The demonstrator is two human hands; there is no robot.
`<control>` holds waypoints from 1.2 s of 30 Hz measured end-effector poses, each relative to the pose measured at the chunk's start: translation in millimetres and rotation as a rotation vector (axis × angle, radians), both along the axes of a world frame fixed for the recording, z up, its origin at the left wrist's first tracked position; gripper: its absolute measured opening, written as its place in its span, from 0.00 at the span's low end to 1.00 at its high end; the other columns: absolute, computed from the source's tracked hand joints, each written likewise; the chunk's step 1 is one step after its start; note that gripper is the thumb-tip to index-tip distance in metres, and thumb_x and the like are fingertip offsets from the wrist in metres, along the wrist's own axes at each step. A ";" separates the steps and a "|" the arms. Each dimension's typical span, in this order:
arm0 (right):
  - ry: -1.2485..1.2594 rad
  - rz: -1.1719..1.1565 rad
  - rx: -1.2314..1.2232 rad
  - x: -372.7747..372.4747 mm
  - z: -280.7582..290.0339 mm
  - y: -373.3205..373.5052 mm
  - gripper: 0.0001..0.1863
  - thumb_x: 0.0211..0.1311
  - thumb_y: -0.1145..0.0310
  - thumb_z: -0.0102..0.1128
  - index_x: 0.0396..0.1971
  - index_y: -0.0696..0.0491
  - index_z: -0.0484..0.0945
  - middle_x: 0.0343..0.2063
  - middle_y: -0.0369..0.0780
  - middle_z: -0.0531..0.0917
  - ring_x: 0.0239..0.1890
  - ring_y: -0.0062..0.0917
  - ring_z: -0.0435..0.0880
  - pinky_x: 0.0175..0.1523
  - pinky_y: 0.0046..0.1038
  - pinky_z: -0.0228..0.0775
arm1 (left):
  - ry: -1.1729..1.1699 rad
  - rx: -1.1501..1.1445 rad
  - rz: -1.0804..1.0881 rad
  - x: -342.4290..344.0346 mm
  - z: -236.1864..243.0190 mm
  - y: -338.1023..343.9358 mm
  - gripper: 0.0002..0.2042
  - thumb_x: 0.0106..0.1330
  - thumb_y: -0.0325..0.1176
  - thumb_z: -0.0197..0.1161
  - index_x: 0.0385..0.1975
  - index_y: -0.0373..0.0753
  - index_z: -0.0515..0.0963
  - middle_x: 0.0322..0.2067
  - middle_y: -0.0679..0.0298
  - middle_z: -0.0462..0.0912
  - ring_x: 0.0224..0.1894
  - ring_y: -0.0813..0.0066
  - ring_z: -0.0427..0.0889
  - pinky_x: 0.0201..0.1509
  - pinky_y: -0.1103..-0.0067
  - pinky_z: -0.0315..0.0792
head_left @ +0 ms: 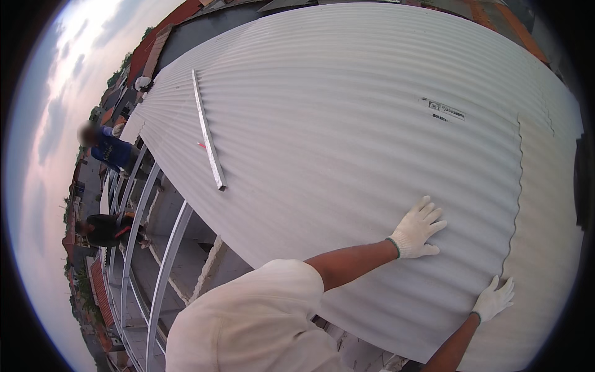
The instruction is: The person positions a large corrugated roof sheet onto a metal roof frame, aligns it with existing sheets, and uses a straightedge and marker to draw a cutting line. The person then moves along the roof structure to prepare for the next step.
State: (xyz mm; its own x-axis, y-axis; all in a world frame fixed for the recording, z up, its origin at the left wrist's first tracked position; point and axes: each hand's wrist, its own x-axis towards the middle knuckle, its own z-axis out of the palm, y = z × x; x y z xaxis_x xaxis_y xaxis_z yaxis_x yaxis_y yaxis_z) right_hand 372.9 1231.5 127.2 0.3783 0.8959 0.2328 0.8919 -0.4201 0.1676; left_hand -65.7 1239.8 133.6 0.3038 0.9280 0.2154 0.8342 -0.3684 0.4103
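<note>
A large light-grey corrugated roofing sheet (347, 142) spreads beneath both of my hands. My left hand (418, 229), in a white knitted glove, lies on its ridges with the fingers spread. Farther right and nearer, my right hand (494, 299), gloved the same way, rests by the wavy overlap edge (518, 204) where one sheet meets another; its fingers are apart. Neither hand holds anything. A straight silvery metal bar (207, 130) lies across the sheet to the left, with a small red object (202, 146) beside it.
Curved metal roof beams (162, 279) with gaps between them run along the left, past the sheet's edge. Below them are rough walls. A person in blue (111, 149) and one in dark clothes (106, 229) are among the beams; another head (142, 82) shows farther off.
</note>
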 end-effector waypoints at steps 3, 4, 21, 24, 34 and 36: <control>-0.064 0.012 -0.006 13.1 -9.7 3.0 0.36 0.97 0.44 0.58 0.90 0.48 0.75 0.86 0.45 0.81 0.87 0.53 0.75 0.96 0.64 0.55 | 0.021 -0.050 0.000 -98.1 -4.0 -47.4 0.32 0.78 0.56 0.76 0.73 0.41 0.86 0.77 0.55 0.83 0.86 0.52 0.74 1.01 0.49 0.53; -0.091 0.017 -0.002 16.3 -11.8 3.9 0.35 0.97 0.44 0.57 0.90 0.48 0.75 0.86 0.45 0.81 0.87 0.53 0.76 0.96 0.64 0.55 | 0.020 -0.058 0.128 -140.5 -8.2 -68.6 0.29 0.78 0.53 0.78 0.71 0.42 0.86 0.76 0.57 0.84 0.85 0.52 0.75 1.00 0.49 0.55; 0.129 -0.167 0.109 -21.6 -13.8 -0.4 0.33 0.96 0.52 0.61 0.88 0.53 0.75 0.85 0.49 0.81 0.92 0.60 0.67 0.97 0.65 0.54 | -0.237 -0.458 1.933 -669.5 -95.2 -281.7 0.28 0.71 0.45 0.69 0.62 0.28 0.91 0.54 0.37 0.98 0.61 0.38 0.99 0.66 0.51 0.88; 0.126 -0.135 0.159 -24.2 -18.0 -2.2 0.33 0.92 0.53 0.66 0.86 0.54 0.77 0.83 0.47 0.83 0.91 0.60 0.67 0.98 0.64 0.52 | -0.886 -0.431 1.705 -663.1 -81.1 -245.8 0.09 0.67 0.39 0.68 0.27 0.46 0.77 0.19 0.71 0.73 0.14 0.72 0.68 0.21 0.69 0.63; 0.174 -0.092 0.278 -39.7 -8.4 -5.8 0.32 0.88 0.52 0.70 0.81 0.53 0.81 0.79 0.45 0.85 0.89 0.56 0.70 0.97 0.67 0.53 | -1.619 -0.921 0.944 -317.9 -26.9 -21.1 0.12 0.78 0.47 0.79 0.34 0.53 0.83 0.34 0.71 0.86 0.35 0.64 0.83 0.53 0.57 0.89; 0.186 -0.096 0.295 -42.8 -5.9 -7.6 0.32 0.87 0.52 0.71 0.80 0.53 0.81 0.78 0.45 0.86 0.88 0.56 0.71 0.97 0.67 0.54 | -1.680 -1.059 0.868 -220.0 -10.7 7.2 0.11 0.80 0.45 0.78 0.37 0.49 0.86 0.37 0.68 0.87 0.36 0.62 0.85 0.59 0.56 0.92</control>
